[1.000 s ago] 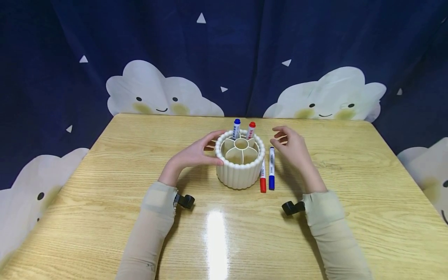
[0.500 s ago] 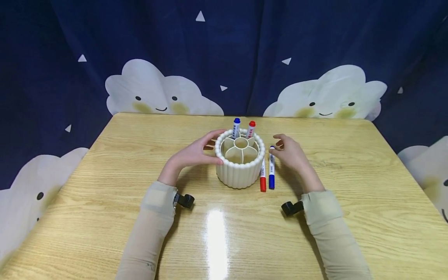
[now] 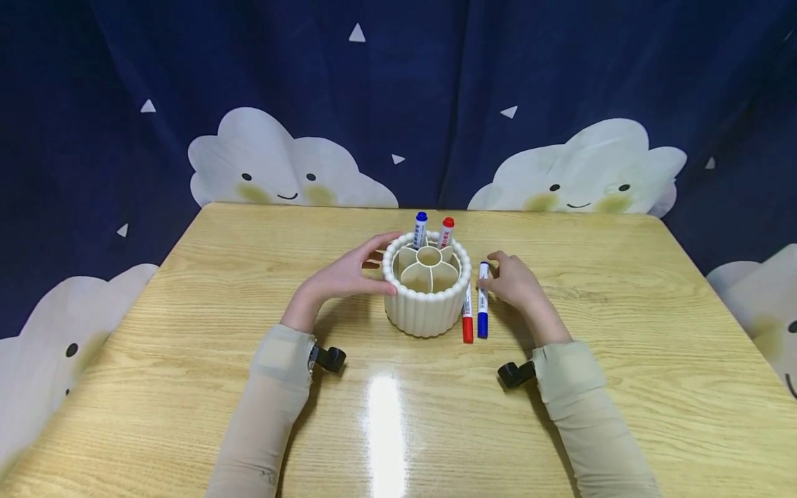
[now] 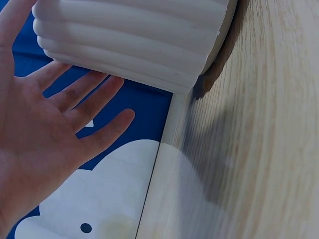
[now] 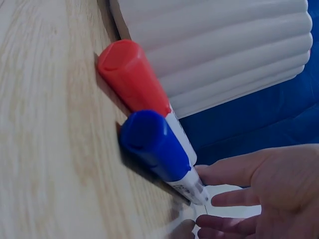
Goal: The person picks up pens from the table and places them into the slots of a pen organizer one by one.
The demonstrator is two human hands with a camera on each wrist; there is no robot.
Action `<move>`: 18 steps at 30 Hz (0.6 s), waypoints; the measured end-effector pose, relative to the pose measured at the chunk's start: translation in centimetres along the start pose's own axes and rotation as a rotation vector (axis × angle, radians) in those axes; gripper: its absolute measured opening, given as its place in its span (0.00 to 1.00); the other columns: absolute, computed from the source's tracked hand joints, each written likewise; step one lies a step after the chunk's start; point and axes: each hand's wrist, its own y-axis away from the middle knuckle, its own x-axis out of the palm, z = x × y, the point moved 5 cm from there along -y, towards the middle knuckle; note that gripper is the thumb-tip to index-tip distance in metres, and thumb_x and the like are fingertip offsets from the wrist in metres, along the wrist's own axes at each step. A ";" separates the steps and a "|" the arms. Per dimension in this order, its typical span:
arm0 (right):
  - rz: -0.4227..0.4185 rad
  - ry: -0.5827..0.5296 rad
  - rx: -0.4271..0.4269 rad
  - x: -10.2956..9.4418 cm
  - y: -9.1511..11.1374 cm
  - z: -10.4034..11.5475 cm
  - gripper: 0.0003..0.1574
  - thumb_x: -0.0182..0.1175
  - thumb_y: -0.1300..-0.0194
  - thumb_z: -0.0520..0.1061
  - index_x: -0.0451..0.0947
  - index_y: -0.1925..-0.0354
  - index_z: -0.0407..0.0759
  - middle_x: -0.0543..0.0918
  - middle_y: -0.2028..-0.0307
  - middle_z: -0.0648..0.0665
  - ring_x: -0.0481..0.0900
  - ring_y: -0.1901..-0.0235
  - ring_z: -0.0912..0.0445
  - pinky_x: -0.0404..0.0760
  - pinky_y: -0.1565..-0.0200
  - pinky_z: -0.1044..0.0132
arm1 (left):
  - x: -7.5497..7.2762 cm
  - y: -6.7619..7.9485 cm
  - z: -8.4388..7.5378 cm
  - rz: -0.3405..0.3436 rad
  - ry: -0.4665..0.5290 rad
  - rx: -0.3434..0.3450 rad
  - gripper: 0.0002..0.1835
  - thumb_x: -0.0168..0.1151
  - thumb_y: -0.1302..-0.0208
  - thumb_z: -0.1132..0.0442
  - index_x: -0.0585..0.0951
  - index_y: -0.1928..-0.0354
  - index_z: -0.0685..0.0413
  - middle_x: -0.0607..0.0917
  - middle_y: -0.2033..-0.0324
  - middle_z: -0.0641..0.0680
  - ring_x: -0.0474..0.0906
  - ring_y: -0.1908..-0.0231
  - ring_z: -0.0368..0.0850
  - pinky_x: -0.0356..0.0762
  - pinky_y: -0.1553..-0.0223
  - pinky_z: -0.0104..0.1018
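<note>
- Navy curtain point(image 3: 398, 83), cloud print, at 12 o'clock beyond bench point(image 3: 187, 387).
- Bench: pale wood grain, glare at 6 o'clock.
- Cream pen holder point(image 3: 423, 315): ribbed, upright on bench.
- Left hand point(image 3: 342, 273) at holder's 9 o'clock; fingers wide, touching its side.
- Right hand point(image 3: 517, 282) at 3 o'clock; fingers part-spread about lying blue marker point(image 3: 483, 299); cannot tell if gripping.
- Lying red marker point(image 3: 468, 325) between holder and blue one.
- In holder: standing blue marker point(image 3: 420, 229), 12 o'clock; standing red marker point(image 3: 445, 233), 1 o'clock.
</note>
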 end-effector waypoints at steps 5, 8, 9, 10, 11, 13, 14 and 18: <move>0.018 -0.004 0.036 0.1 0.0 0.0 0.38 0.56 0.49 0.47 0.57 0.43 0.32 0.73 0.58 0.32 0.70 0.61 0.44 0.69 0.59 0.53 | 0.0 0.0 0.0 0.003 0.003 0.006 0.44 0.66 0.56 0.62 0.53 0.37 0.55 0.63 0.44 0.52 0.63 0.49 0.46 0.61 0.48 0.42; 0.017 0.010 0.050 0.1 0.0 0.0 0.38 0.55 0.49 0.45 0.56 0.43 0.32 0.72 0.56 0.32 0.69 0.58 0.42 0.68 0.56 0.51 | 0.0 0.0 0.0 0.005 0.006 0.004 0.43 0.66 0.56 0.62 0.53 0.37 0.54 0.63 0.44 0.52 0.63 0.49 0.46 0.61 0.48 0.42; 0.016 0.014 0.053 0.1 0.0 0.1 0.38 0.55 0.50 0.45 0.56 0.42 0.32 0.72 0.55 0.31 0.69 0.58 0.42 0.68 0.55 0.51 | 0.0 0.0 0.0 0.005 0.005 0.004 0.43 0.66 0.56 0.62 0.53 0.37 0.53 0.63 0.44 0.52 0.63 0.49 0.45 0.61 0.48 0.42; 0.013 0.020 0.055 0.1 0.0 0.1 0.38 0.55 0.50 0.44 0.56 0.42 0.32 0.71 0.55 0.31 0.69 0.58 0.42 0.68 0.55 0.51 | 0.0 0.0 0.0 0.005 0.007 0.005 0.43 0.66 0.56 0.62 0.53 0.37 0.53 0.63 0.44 0.52 0.63 0.49 0.46 0.61 0.48 0.42; 0.010 0.020 0.059 0.1 0.0 0.1 0.38 0.55 0.50 0.44 0.57 0.43 0.32 0.72 0.55 0.31 0.70 0.58 0.43 0.69 0.56 0.51 | 0.0 0.0 0.0 0.006 0.007 0.006 0.43 0.66 0.56 0.62 0.53 0.37 0.53 0.63 0.44 0.52 0.63 0.49 0.46 0.61 0.48 0.42; 0.009 0.012 0.069 0.1 0.1 0.1 0.37 0.55 0.51 0.44 0.57 0.43 0.32 0.71 0.55 0.31 0.70 0.60 0.44 0.70 0.57 0.52 | 0.0 0.0 0.0 0.007 0.011 0.008 0.43 0.66 0.56 0.63 0.53 0.37 0.54 0.63 0.44 0.53 0.63 0.48 0.46 0.61 0.48 0.43; 0.011 0.006 0.075 0.1 0.1 0.1 0.37 0.55 0.51 0.44 0.57 0.43 0.33 0.71 0.55 0.31 0.70 0.61 0.44 0.71 0.58 0.53 | 0.0 0.0 -0.1 0.009 0.011 0.009 0.44 0.66 0.55 0.63 0.53 0.37 0.54 0.63 0.44 0.53 0.63 0.48 0.46 0.61 0.48 0.43; 0.021 -0.038 0.092 0.1 0.1 -0.1 0.37 0.55 0.50 0.44 0.57 0.43 0.34 0.72 0.56 0.32 0.71 0.61 0.46 0.72 0.61 0.56 | 0.0 0.0 -0.1 0.013 0.014 0.001 0.44 0.65 0.55 0.63 0.53 0.37 0.52 0.63 0.44 0.52 0.62 0.48 0.46 0.61 0.48 0.42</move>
